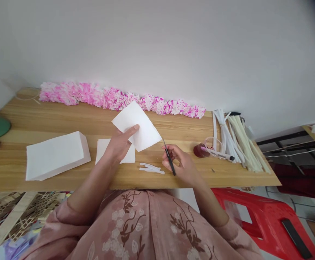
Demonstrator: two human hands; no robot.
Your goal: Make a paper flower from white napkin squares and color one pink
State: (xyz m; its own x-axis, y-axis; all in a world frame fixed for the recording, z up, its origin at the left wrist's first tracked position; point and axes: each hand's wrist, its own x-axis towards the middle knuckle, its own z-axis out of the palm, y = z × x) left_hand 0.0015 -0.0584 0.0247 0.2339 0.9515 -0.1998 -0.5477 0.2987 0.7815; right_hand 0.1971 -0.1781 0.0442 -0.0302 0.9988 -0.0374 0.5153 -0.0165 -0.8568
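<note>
My left hand (119, 143) pinches a square stack of thin white paper (141, 124), thumb on top, tilted above the table. Closed around black-handled scissors (169, 159), my right hand (180, 162) is just right of the paper. The pointed tip is at the paper's lower right corner; whether it touches I cannot tell, and part of the handle is hidden by my fingers. Below the held paper lies another white paper stack (100, 150), partly covered by my left hand. A few narrow white paper strips (151, 168) lie between my hands near the front edge.
A thick white paper pile (55, 153) stands left. Pink-and-white ruffled paper flowers (103, 95) line the wall. On the right are a dark red jar (200, 150), a pen (219, 154) and bundles of white stems (226, 137). A red stool (271, 213) stands below.
</note>
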